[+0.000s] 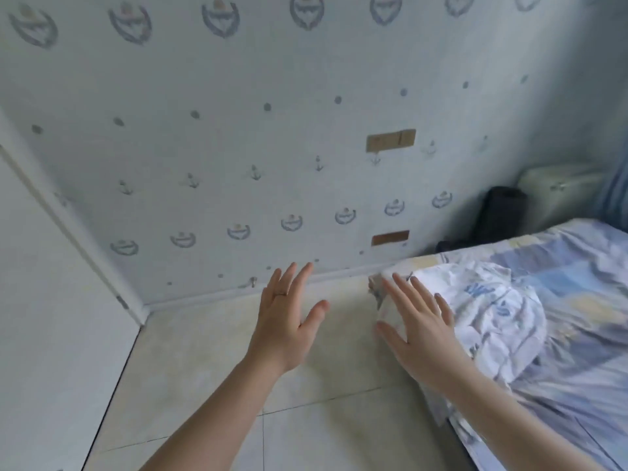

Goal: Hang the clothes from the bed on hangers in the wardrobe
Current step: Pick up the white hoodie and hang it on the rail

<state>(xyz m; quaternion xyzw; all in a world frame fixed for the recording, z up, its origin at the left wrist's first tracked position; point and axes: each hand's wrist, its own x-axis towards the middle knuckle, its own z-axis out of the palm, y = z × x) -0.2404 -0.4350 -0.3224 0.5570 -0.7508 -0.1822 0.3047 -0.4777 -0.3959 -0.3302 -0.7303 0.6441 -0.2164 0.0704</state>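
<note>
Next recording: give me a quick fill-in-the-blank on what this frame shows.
1. The left hand and right hand are both ___, holding nothing.
2. A ring sits on the ___ hand.
3. The white garment lies crumpled on the bed, nearest the ___ hand.

Missing words: open; left; right.

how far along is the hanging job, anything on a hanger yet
Done: nothing that shows; no hanger or hung clothes are in view. In hand: nothing yet; the left hand and right hand are both open, the right by the crumpled white garment on the bed corner. Left: pick it up, put it on a hanger and hang it behind the white panel, likely the wardrobe.
</note>
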